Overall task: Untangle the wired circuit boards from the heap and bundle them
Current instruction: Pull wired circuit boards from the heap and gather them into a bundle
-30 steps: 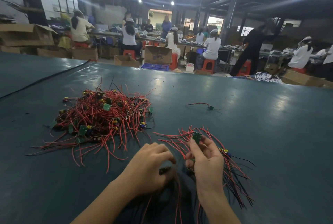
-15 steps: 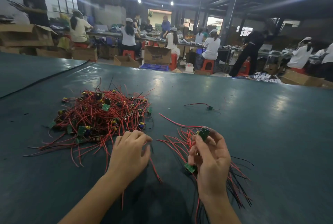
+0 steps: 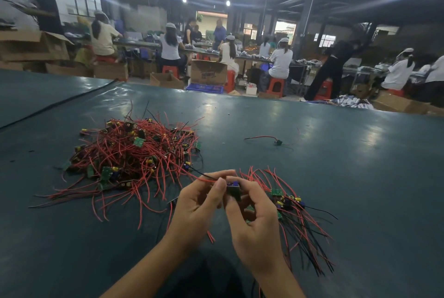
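A tangled heap of small green circuit boards with red and black wires lies on the dark green table, left of centre. My left hand pinches a red and black wire that trails back toward the heap. My right hand grips a bundle of boards, whose wires fan out to the right and toward me. One small board sits between the fingertips of both hands.
A single wired board lies alone farther out on the table, right of centre. A black seam crosses the table at the far left. Beyond the far edge, seated people work at benches among cardboard boxes and red stools.
My left hand has left the edge of the heap and come to the right hand, bringing a wired board with it. The right hand now holds the bundle a little lower.
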The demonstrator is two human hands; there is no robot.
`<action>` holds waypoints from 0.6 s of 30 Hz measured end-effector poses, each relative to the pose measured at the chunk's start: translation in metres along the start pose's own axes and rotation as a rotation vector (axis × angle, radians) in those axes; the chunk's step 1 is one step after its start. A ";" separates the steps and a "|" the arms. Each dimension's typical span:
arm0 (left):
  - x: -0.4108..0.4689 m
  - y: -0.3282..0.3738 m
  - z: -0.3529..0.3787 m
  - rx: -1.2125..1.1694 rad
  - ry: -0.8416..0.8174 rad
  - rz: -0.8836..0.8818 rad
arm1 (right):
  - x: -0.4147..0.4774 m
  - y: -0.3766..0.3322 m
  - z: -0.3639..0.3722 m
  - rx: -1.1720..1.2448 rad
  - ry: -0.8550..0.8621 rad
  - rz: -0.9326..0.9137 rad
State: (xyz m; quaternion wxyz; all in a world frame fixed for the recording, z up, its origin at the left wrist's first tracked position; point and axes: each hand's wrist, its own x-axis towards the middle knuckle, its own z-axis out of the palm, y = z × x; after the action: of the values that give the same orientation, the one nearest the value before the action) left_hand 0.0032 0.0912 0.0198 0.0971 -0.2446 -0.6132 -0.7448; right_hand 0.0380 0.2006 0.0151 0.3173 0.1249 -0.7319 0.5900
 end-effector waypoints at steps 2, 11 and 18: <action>0.000 0.001 0.000 -0.022 0.061 -0.003 | 0.000 0.002 0.001 -0.034 0.020 0.031; 0.008 0.007 -0.007 -0.263 0.197 -0.164 | 0.002 0.003 0.004 0.142 -0.008 0.318; 0.008 0.007 -0.009 -0.328 0.082 -0.267 | 0.002 0.001 0.008 0.347 0.039 0.563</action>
State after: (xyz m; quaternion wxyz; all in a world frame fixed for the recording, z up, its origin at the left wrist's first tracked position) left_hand -0.0026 0.0816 0.0288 -0.0186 -0.1433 -0.5062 -0.8502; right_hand 0.0332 0.1934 0.0148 0.1297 -0.0412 -0.6199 0.7728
